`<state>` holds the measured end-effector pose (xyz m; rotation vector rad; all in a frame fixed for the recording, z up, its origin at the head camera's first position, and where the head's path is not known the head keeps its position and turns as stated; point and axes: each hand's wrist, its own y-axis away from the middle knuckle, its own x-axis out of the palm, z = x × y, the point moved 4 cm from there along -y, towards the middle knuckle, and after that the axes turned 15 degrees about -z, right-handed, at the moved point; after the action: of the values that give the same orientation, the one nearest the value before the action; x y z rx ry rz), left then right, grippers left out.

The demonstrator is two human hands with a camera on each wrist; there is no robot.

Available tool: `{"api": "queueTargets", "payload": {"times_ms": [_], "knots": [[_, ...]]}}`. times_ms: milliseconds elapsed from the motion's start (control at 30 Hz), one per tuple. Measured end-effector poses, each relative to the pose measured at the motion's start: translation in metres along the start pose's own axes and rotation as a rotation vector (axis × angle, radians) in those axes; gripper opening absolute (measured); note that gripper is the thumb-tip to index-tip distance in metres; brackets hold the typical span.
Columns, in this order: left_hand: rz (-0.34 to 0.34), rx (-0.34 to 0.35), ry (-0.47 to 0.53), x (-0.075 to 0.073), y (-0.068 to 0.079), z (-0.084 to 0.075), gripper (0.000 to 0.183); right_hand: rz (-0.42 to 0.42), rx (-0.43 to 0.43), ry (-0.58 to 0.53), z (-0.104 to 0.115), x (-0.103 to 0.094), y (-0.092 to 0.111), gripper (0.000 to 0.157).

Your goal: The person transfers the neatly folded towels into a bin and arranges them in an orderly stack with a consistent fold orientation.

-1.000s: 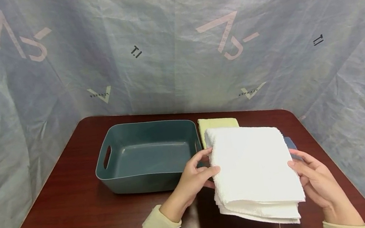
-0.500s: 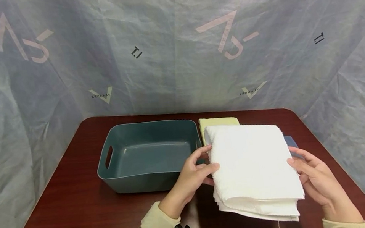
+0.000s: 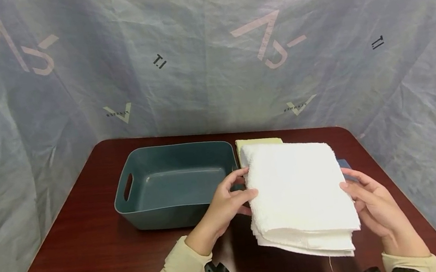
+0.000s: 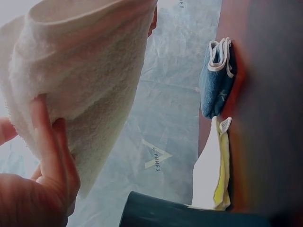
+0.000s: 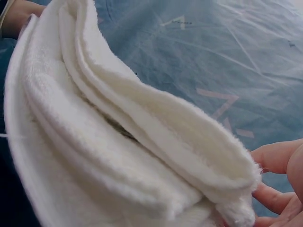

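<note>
Left hand (image 3: 224, 205) and right hand (image 3: 377, 207) pinch a white towel's (image 3: 296, 185) opposite edges in midair.

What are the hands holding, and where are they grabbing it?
A folded white towel: the left hand holds its left side edge, and the right hand its right side edge.

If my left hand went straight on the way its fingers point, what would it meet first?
Your left hand would first meet the folded white towel it holds by the edge. Beyond that, depth is unclear.
</note>
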<state>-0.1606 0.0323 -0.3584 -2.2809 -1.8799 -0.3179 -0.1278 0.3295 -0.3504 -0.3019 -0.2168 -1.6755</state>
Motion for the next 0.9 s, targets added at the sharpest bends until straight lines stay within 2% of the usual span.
{"api": "queueTargets", "payload": {"times_ms": [900], "knots": [[-0.023, 0.000, -0.020, -0.010, -0.005, -0.011, 0.055, 0.011, 0.013, -0.014, 0.005, 0.016, -0.006, 0.033]]}}
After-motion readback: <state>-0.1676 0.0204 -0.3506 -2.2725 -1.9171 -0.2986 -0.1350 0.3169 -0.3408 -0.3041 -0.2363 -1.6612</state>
